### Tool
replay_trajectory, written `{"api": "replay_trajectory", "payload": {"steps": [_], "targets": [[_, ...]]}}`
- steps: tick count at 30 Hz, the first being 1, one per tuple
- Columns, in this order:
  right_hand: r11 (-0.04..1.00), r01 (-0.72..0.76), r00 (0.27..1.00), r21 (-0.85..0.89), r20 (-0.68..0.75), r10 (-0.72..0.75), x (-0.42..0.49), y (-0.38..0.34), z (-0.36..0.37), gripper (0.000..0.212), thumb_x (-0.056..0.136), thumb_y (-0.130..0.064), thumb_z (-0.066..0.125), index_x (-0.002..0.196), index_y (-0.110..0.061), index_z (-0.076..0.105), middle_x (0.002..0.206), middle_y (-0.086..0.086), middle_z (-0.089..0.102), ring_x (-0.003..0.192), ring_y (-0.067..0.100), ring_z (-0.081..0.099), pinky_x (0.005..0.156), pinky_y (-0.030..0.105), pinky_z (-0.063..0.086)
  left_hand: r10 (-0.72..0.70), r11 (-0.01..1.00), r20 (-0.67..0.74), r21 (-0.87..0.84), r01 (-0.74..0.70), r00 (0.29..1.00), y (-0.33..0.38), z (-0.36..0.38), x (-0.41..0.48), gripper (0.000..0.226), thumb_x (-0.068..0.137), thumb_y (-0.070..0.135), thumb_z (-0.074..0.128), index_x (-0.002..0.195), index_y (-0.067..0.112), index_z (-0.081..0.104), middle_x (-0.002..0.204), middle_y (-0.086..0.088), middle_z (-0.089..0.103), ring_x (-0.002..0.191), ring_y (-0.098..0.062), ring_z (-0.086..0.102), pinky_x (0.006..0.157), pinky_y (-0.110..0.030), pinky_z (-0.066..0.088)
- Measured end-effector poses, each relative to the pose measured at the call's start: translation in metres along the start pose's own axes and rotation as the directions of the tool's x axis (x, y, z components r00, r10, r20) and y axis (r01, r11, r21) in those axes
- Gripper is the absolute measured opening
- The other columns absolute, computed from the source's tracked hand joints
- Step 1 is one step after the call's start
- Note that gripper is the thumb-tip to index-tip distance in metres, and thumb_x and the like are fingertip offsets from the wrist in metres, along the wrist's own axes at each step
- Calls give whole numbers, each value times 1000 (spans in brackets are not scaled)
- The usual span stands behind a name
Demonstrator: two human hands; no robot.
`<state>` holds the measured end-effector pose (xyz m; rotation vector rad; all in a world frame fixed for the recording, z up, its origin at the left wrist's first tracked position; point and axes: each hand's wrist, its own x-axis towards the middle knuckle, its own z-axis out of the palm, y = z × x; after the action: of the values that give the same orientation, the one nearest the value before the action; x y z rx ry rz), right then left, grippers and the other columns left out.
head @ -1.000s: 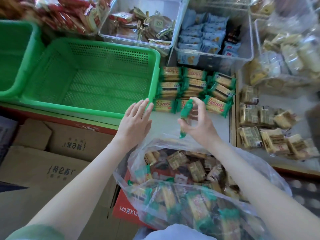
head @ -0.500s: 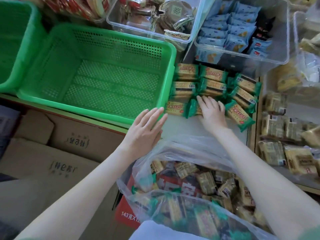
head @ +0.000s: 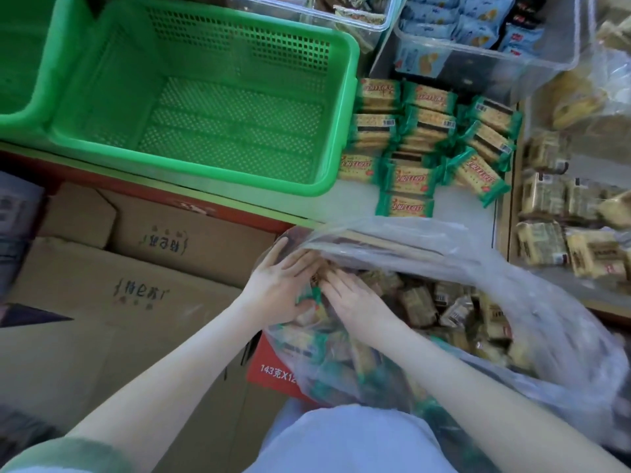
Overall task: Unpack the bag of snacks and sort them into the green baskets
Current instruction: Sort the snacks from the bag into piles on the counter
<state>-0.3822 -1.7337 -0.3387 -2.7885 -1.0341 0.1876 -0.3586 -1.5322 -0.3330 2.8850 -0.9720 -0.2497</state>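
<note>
A clear plastic bag (head: 532, 302) full of wrapped snacks lies open in front of me on a red box (head: 269, 367). Both of my hands are inside its mouth. My left hand (head: 276, 288) reaches in with fairly straight fingers at the bag's left edge. My right hand (head: 351, 298) lies flat on the snacks beside it. A green-wrapped packet (head: 316, 295) shows between the two hands, and no grip on it is plain through the blur. Several green cracker packets (head: 420, 138) lie piled on the counter, right of an empty green basket (head: 341, 131).
A second green basket (head: 41, 97) stands at the far left. Clear bins (head: 478, 63) of blue and other packets sit behind the pile. Brown-wrapped packets (head: 563, 233) fill the shelf on the right. Cardboard boxes (head: 136, 285) are stacked below the counter at left.
My right hand laid a green packet on the counter pile, then drew back into the bag. My left hand dropped from the counter edge into the bag's mouth.
</note>
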Motion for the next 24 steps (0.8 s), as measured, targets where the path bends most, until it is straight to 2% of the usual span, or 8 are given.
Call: {"api": "replay_trajectory", "payload": {"steps": [3,5,9,12,15,18,21,24], "targets": [[997,-17,999,70,42,14,14,2,2,60,57,-2,79,114,2,61,121,22,61,112,38,59,96,47,47,12,1000,-44,14,-11,999,-1,6,-4,85,69,60,66,134,7,56,140,-8,54,131,-21,49,116,-46,13],[998,3,999,56,37,-5,19,3,5,58,55,-3,80,110,1,61,118,22,61,110,40,60,96,48,47,14,1000,-47,13,-13,999,-1,8,-6,89,68,61,69,135,4,54,141,-9,53,132,-22,48,117,-46,15],[998,41,996,-57,-76,-45,21,7,15,43,60,-4,69,102,-2,62,106,17,64,103,36,59,100,44,36,20,999,-5,-27,-20,1000,0,3,-8,80,80,61,43,138,6,50,142,-9,51,132,-24,47,115,-46,27],[997,10,994,-76,-106,-18,8,6,13,59,58,-12,72,114,-9,53,105,12,62,100,31,51,90,39,37,-14,995,-70,-99,7,997,2,-5,-4,58,89,45,37,130,8,59,132,-9,60,122,-26,56,108,-43,37],[994,-66,989,-92,-137,53,-15,13,-1,80,52,-12,79,125,-11,46,104,10,53,95,28,43,84,38,34,-67,985,-172,-167,38,983,11,-13,7,44,91,29,37,111,7,69,112,-11,68,99,-33,65,86,-44,53],[983,-182,966,-33,-194,173,-48,36,-35,89,52,-10,84,133,-14,48,103,10,48,94,28,41,84,40,39,-90,976,-229,-214,40,969,35,-30,34,37,89,24,38,97,6,69,97,-11,68,81,-34,65,70,-42,53],[957,-277,924,82,-249,289,-89,65,-73,85,64,-13,83,139,-23,43,107,14,50,95,27,39,82,42,48,-57,966,-266,-257,-14,962,72,-48,71,36,88,22,38,96,4,69,93,-13,68,79,-34,64,68,-39,52],[882,-417,814,221,-340,470,-134,101,-101,72,78,-11,74,141,-25,42,118,17,44,102,32,40,87,41,45,4,956,-289,-281,-89,957,118,-58,107,32,90,19,43,100,4,69,97,-13,68,82,-34,65,72,-39,53]]}}
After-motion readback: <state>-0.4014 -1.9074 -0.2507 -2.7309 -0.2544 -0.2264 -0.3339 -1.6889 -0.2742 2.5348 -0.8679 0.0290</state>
